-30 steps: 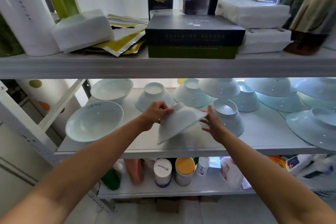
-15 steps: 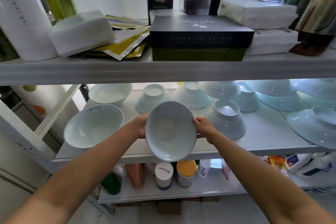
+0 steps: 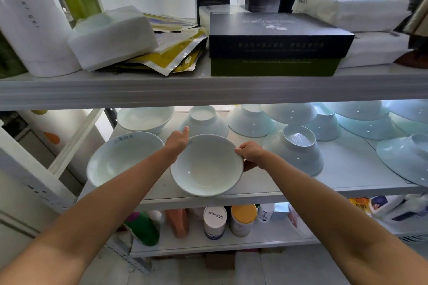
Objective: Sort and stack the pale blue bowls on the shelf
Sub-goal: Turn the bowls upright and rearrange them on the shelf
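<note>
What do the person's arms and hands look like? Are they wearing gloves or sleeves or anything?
No gloves and no sleeves in view. Both forearms are bare from the bottom of the picture up to the wrists. The left hand and the right hand are bare too. I see no watch, bracelet or ring on the parts that show, and no markings or cables.

My white middle shelf [image 3: 347,169] carries pale blue bowls: two upright at the left [image 3: 125,157], many upside down toward the right [image 3: 298,148].
</note>
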The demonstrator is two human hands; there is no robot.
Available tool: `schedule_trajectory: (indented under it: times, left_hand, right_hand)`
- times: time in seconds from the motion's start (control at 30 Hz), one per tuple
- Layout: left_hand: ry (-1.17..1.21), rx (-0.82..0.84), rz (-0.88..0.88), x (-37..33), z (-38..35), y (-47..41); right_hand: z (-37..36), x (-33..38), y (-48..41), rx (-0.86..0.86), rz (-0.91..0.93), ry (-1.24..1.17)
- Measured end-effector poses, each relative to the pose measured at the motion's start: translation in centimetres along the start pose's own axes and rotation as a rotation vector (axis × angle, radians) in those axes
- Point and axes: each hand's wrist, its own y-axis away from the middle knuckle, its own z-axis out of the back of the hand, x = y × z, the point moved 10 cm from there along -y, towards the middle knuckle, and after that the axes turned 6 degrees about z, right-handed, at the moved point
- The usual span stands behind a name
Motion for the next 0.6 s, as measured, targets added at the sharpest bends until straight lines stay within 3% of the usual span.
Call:
schedule_trajectory:
  times: [0.2, 0.47, 0.6]
  left_hand:
    - [-0.141, 0.042, -0.143, -2.5, -1.4, 0.1]
    - [-0.315, 0.063, -0.274, -3.4, -2.1, -2.1]
    - [-0.55, 0.079, -0.389, -3.4, -2.5, -3.1]
  right_hand:
    - [-1.1, 0.1, 0.1, 0.133, -0.066, 0.082]
    - [-1.5, 0.2, -0.5, 0.111, -0.056, 0.066]
    - [-1.2, 2.6, -1.8, 0.015, 0.075, 0.399]
